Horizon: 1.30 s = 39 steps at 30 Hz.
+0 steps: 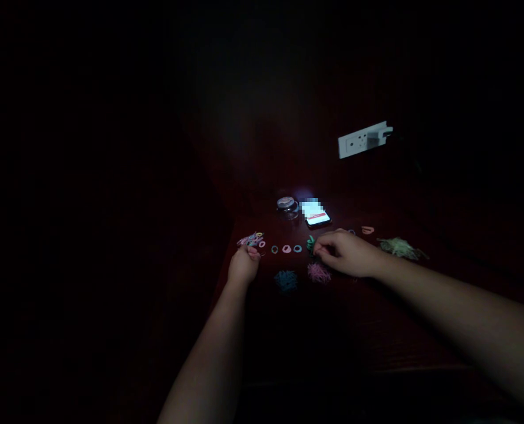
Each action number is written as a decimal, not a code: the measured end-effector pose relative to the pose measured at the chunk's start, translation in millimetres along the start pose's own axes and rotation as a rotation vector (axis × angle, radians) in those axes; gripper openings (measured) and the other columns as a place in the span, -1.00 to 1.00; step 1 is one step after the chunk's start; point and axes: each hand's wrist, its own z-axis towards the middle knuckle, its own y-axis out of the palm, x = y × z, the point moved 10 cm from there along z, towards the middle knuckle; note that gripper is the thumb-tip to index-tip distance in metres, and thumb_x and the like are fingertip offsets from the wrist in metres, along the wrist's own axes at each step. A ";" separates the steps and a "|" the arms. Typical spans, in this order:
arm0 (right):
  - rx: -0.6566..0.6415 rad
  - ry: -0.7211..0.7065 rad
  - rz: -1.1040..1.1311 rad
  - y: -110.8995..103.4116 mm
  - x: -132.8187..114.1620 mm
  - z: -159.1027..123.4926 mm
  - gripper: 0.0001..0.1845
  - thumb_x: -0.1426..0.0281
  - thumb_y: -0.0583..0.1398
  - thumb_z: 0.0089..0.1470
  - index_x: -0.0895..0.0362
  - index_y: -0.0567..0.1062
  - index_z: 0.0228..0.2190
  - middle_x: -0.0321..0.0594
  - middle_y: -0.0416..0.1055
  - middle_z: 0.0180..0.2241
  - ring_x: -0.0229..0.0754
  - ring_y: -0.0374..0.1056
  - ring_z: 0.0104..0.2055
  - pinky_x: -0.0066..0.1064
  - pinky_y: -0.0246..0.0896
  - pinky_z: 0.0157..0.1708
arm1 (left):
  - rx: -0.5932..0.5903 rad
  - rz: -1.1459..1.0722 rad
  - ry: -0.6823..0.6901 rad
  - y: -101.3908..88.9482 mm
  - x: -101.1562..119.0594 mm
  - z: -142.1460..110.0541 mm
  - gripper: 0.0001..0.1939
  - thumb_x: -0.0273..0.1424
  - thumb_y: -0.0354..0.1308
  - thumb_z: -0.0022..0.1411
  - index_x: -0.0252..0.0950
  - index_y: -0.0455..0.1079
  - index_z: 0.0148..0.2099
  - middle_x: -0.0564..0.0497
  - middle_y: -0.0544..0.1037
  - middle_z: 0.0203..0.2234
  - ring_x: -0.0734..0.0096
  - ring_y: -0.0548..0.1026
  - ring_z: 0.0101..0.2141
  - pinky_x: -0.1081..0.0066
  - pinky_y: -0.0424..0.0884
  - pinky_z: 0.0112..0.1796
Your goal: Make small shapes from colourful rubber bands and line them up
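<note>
My left hand [243,266] is at the left end of the table, fingers curled in beside a mixed heap of coloured elastic bands [249,239]. Its fingertips are partly hidden, so what they pinch cannot be made out. Further right, my right hand [343,253] bends its fingers together against a small cluster of green bands [310,243]; whether one is between them is unclear. Between the hands lie a dull ring [274,249], a pink ring [287,249] and a blue ring [297,249]. Nearer me are a blue heap [286,281] and a pink heap [319,273].
A lit phone [317,219] lies behind the rings, with a lidded round jar [287,206] to its left. Pale yellow-green bands [399,248] and an orange loop [367,230] are on the right. A wall socket [362,141] holds a plug. The surroundings are very dark.
</note>
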 end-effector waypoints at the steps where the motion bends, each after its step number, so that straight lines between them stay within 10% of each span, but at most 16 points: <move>1: 0.000 -0.002 0.005 0.5 -0.3 -0.1 -0.85 0.45 0.12 0.04 0.12 0.49 -0.49 -0.31 0.38 -0.57 -0.29 0.20 -0.53 -0.41 0.02 -0.47 | 0.008 -0.035 -0.004 1.4 -1.6 1.0 -0.94 -0.42 0.17 0.13 -0.27 0.37 -0.30 -0.06 0.57 -0.40 0.31 0.51 -0.39 0.40 0.34 -0.31; 17: 0.110 -0.043 -0.020 -3.1 -10.2 0.9 -0.81 0.43 0.22 0.04 0.13 0.50 -0.23 -0.29 0.38 -0.46 -0.24 0.29 -0.40 -0.39 0.12 -0.31 | -0.271 -0.657 0.402 16.2 110.4 -45.5 -0.70 -0.35 0.20 0.15 -0.25 0.09 -0.42 -0.03 0.59 -0.32 0.34 0.55 -0.24 0.37 0.39 -0.25; 39: 0.134 -0.084 -0.011 -5.9 -14.4 1.8 -0.91 0.47 0.20 0.07 0.13 0.51 -0.45 -0.31 0.35 -0.49 -0.28 0.25 -0.42 -0.40 0.07 -0.32 | -0.373 -0.750 0.406 25.5 120.9 -57.0 -0.73 -0.36 0.25 0.11 -0.26 0.16 -0.37 -0.07 0.59 -0.30 0.33 0.57 -0.25 0.38 0.41 -0.25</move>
